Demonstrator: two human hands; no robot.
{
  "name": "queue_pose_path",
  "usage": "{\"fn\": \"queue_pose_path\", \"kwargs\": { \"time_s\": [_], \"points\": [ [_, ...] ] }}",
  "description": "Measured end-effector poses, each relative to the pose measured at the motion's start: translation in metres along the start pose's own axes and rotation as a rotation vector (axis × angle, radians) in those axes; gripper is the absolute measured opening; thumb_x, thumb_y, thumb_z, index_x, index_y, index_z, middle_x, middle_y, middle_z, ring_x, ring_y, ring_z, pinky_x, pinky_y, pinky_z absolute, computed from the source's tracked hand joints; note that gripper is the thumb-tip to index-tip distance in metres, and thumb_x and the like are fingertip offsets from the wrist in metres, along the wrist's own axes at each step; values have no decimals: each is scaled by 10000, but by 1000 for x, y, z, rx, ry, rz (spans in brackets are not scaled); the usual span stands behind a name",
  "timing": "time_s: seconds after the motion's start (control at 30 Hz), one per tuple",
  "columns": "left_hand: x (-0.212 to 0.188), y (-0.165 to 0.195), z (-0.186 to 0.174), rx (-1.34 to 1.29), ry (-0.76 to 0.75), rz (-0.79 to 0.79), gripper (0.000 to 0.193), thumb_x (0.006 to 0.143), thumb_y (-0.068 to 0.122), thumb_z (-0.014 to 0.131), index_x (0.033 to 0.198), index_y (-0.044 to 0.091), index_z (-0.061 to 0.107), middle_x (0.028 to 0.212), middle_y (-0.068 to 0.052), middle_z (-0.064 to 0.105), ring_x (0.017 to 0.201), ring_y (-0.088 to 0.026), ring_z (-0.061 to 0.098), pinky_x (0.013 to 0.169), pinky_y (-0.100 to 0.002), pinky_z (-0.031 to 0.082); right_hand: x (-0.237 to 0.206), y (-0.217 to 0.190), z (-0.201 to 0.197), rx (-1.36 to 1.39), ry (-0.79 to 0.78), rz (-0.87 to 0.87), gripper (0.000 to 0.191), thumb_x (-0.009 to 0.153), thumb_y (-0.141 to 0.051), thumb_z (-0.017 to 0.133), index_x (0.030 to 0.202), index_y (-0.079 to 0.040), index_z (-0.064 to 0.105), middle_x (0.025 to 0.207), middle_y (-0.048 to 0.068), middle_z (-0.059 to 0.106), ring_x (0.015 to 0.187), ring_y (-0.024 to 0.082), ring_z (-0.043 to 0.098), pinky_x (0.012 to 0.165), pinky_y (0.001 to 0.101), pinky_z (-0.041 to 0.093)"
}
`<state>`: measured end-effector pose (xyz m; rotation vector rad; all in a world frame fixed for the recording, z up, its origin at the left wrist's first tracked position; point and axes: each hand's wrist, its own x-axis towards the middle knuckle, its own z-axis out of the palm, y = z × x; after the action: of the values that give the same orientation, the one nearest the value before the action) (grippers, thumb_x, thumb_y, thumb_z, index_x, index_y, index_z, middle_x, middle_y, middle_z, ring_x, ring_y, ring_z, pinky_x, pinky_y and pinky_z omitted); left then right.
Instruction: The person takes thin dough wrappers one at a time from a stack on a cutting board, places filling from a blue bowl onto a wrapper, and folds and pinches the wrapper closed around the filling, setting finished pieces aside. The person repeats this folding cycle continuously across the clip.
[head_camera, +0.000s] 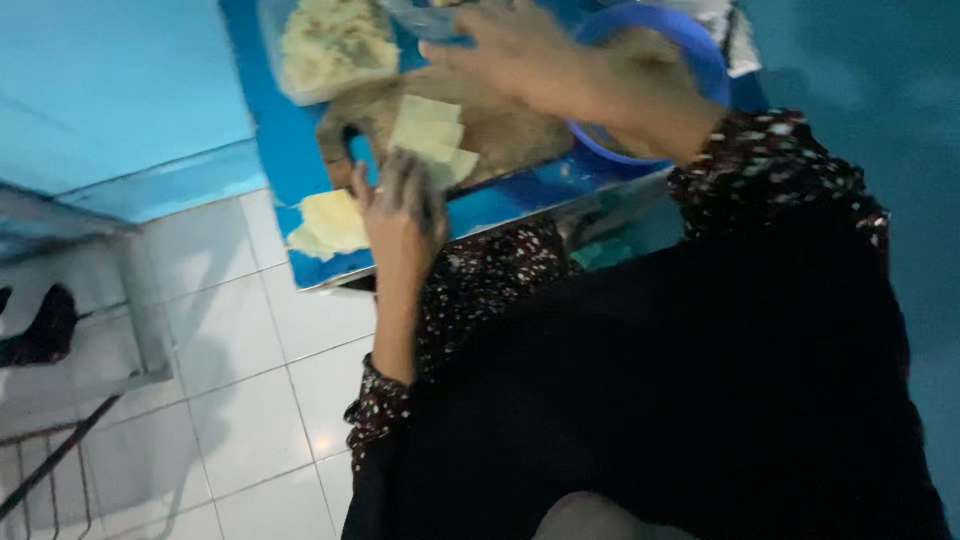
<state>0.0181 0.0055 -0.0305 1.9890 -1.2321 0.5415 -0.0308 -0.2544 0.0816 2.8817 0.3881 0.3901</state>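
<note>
- Wooden cutting board (500, 130) on a blue tabletop (290, 150), handle end with its hole toward the left, long axis running left to right, tilted slightly.
- Pale square dough sheets (432, 135) stacked on the board's middle; more pale sheets (330, 222) near the table's front left edge.
- Left hand (405, 205) at the board's near edge, fingers curled over the sheets, touching them; firm grasp cannot be told.
- Right hand (540, 60) raised above the board, fingers spread and loose, blurred, holding nothing visible.
- Clear tray of yellowish filling (335, 45) behind the board; blue bowl (690, 50) at right.
- White tiled floor (250, 400) open below the table edge.
</note>
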Motion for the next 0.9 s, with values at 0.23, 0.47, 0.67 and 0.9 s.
{"fn": "queue_pose_path", "kwargs": {
  "time_s": [0.23, 0.47, 0.67, 0.9],
  "points": [
    [1, 7, -15, 0, -34, -96, 348, 882, 5, 672, 1227, -25, 642, 1344, -193, 658, 1333, -356, 571, 1242, -615, 247, -109, 8, -86, 261, 160, 0, 302, 941, -68, 562, 1242, -61, 551, 1168, 187, 675, 1039, 384, 685, 885, 461, 540],
    [-8, 25, -38, 228, 20, -267, 269, 932, 47, 726, 1197, 84, 698, 1499, -129, 568, 1481, -363, 467, 1186, -704, 99, -114, -3, -21, 177, -76, 233, 414, 990, -25, 595, 1394, -62, 512, 962, 214, 679, 705, 324, 676, 629, 445, 538],
    [-28, 28, -62, 239, -6, -449, 153, 964, 200, 812, 1101, 155, 761, 1521, -81, 548, 1517, -371, 412, 1199, -695, 104, -129, 10, -21, 390, 136, 92, 317, 1046, -84, 572, 1334, -70, 440, 956, 155, 699, 861, 300, 713, 727, 386, 573],
    [-21, 31, -42, 196, 34, -469, 237, 888, 279, 848, 1087, 177, 770, 1528, -119, 504, 1485, -385, 372, 1145, -746, 72, -146, -10, 5, 265, -69, 416, 278, 1051, -88, 689, 1299, -79, 564, 801, 180, 679, 734, 355, 704, 581, 445, 528]
  ]
}}
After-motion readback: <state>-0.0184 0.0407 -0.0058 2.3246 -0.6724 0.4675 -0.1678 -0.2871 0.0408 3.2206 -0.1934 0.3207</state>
